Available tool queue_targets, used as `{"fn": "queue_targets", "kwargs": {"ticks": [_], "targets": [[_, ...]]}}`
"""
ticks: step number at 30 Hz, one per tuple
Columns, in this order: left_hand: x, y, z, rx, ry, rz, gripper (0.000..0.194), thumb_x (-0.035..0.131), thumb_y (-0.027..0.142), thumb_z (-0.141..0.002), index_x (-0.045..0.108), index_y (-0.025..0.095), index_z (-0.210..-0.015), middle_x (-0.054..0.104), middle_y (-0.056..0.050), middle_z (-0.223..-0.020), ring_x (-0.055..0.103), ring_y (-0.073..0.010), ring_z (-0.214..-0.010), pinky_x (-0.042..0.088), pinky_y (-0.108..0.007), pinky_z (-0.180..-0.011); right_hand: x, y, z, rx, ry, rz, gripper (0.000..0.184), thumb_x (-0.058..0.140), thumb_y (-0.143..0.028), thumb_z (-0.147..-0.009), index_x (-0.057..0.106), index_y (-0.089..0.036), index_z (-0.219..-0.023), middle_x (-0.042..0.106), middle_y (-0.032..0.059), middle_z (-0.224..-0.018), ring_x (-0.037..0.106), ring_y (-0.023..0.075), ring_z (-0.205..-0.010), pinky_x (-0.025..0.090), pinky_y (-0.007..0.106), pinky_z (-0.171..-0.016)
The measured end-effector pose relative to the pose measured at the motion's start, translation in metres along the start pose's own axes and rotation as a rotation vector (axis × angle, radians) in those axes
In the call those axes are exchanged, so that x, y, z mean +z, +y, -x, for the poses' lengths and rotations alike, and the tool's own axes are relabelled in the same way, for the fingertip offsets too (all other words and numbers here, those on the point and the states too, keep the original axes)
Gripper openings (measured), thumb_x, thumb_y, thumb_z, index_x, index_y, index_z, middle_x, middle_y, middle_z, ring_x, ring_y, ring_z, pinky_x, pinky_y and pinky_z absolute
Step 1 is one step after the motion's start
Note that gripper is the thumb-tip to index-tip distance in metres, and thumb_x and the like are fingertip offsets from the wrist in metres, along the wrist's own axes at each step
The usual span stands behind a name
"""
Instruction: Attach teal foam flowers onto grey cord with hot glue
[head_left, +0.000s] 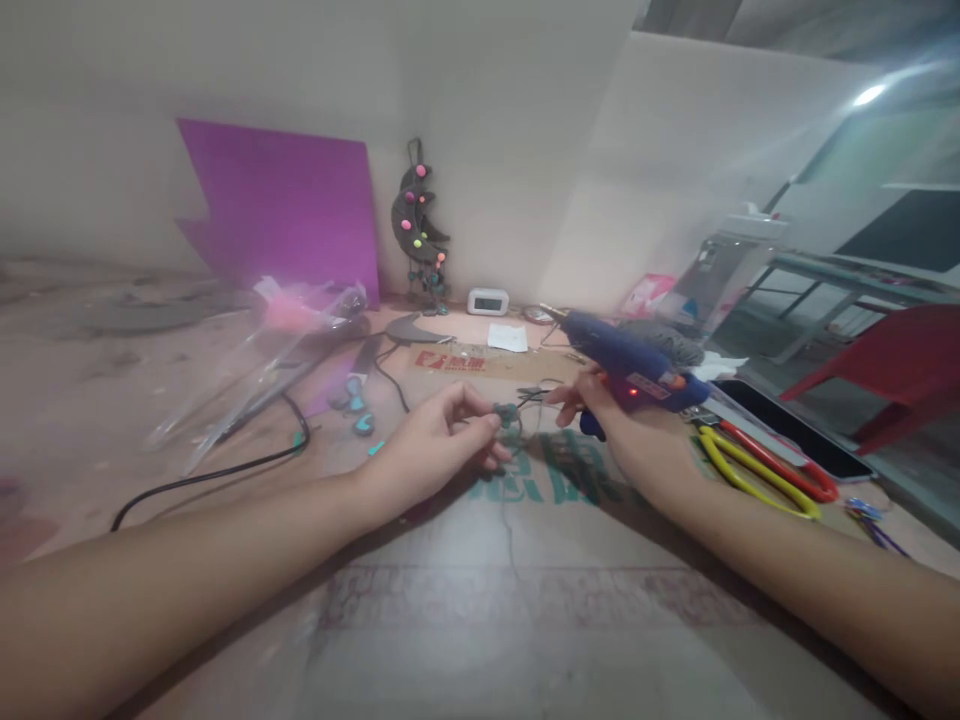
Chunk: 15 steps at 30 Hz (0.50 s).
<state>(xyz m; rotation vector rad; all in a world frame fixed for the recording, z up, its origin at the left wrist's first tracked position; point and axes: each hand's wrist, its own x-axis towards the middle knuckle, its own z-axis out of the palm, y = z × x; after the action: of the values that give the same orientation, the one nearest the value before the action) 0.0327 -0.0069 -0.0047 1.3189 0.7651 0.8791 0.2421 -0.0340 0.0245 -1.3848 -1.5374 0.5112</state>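
Note:
Near the middle of the table, my left hand (454, 430) is closed in a pinch on a small dark teal piece (506, 412). A thin string (508, 530) trails below it over the cardboard. To the right, my right hand (600, 410) is wrapped round a blue hot glue gun (637, 365), which has a red light glowing on its side. The gun's nozzle points up and to the left, away from the piece. Part of the gun's handle is hidden by my fingers. Small teal and grey pieces (360, 408) lie left of my left hand.
Yellow-handled and red-handled tools (757, 470) lie beside a dark phone (787, 425) at right. A black cable (217, 483) crosses the left side, near clear plastic wrapping (255, 360). At the back are a white clock (488, 301), a hanging moon decoration (409, 215) and a purple sheet (292, 210).

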Motion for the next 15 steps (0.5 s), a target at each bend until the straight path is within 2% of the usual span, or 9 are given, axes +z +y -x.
{"fn": "queue_targets", "kwargs": {"ticks": [4,7,11,13,15], "targets": [[-0.001,0.001,0.0,0.016,0.028,-0.019,0.02,0.063,0.027,-0.089,0.045,0.018,-0.087,0.068,0.0,-0.071,0.071,-0.0131,-0.068,0.055,-0.024,-0.064,0.006,0.002,0.011,-0.016,-0.116,-0.092,0.032,0.055,-0.055,-0.092,0.064,-0.025,-0.099,0.077,0.0036,-0.085,0.073,0.0213,-0.078,0.054,0.039,-0.085],[-0.002,-0.001,-0.002,0.001,-0.021,0.06,0.022,0.064,0.03,-0.089,0.045,0.019,-0.089,0.067,0.002,-0.069,0.071,-0.014,-0.067,0.057,-0.026,-0.064,0.009,0.003,0.015,-0.072,-0.215,-0.081,0.033,0.052,-0.054,-0.094,0.07,-0.026,-0.098,0.077,0.0037,-0.088,0.073,0.0219,-0.085,0.055,0.04,-0.089],[-0.002,-0.001,-0.003,-0.007,-0.12,0.172,0.026,0.065,0.033,-0.089,0.042,0.02,-0.091,0.072,-0.001,-0.083,0.072,-0.0139,-0.071,0.057,-0.029,-0.072,0.011,0.006,0.018,-0.064,-0.245,0.021,0.037,0.049,-0.054,-0.095,0.074,-0.027,-0.096,0.078,0.0027,-0.094,0.073,0.0225,-0.09,0.055,0.042,-0.094],[-0.002,-0.001,-0.003,0.004,-0.126,0.198,0.028,0.067,0.033,-0.088,0.043,0.019,-0.09,0.072,-0.003,-0.088,0.073,-0.0145,-0.078,0.057,-0.029,-0.078,0.011,0.006,0.018,-0.073,-0.219,0.11,0.035,0.05,-0.053,-0.094,0.075,-0.028,-0.099,0.078,0.002,-0.094,0.073,0.0245,-0.092,0.056,0.043,-0.092],[-0.002,-0.002,-0.003,0.01,-0.098,0.198,0.029,0.07,0.033,-0.086,0.045,0.018,-0.09,0.073,-0.004,-0.089,0.072,-0.016,-0.082,0.056,-0.031,-0.081,0.011,0.003,0.019,-0.143,-0.178,0.185,0.031,0.052,-0.05,-0.093,0.076,-0.03,-0.097,0.078,0.0014,-0.095,0.072,0.0261,-0.096,0.056,0.043,-0.092]]}}
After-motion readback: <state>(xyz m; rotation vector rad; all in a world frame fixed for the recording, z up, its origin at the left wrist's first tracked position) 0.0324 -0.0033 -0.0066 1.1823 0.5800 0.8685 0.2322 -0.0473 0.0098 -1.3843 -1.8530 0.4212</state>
